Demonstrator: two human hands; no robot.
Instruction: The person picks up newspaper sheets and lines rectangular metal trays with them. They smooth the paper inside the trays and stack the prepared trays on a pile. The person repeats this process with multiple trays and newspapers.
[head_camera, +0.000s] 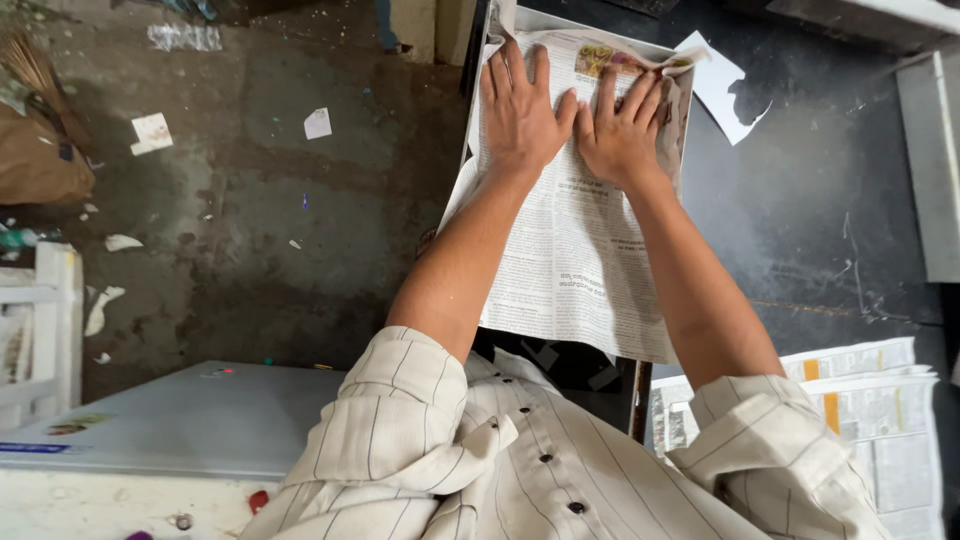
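- Now we have the newspaper sheet (575, 250) laid out lengthwise on the dark table (820, 200), its near end hanging just past the table edge toward our shirt (520, 460).
- Our left hand (520, 110) lies flat on the far part of the sheet, fingers spread and palm down; it pinches nothing, it only presses.
- Our right hand (622, 130) sits just beside it, thumbs nearly touching, its fingers reaching onto the folded far edge (640, 62) where the paper is turned over and shows a colour picture.
- By our reckoning, the far end is already folded back and we are flattening that crease; the long near part of the sheet lies unfolded, so most of the shaping looks undone.
- The right edge of the sheet by our right fingers is a bit crumpled, not yet crisp.
- Just beyond that corner, a white scrap of paper (720, 90) lies on the table, apart from the sheet.
- Down at our right, a stack of newspapers (880, 420) waits, well apart from the hands.
- Off to the left we see the stained concrete floor (280, 220) with small paper bits, a white box (200, 420) near our left sleeve, and a broom head (35, 65) in the far corner.
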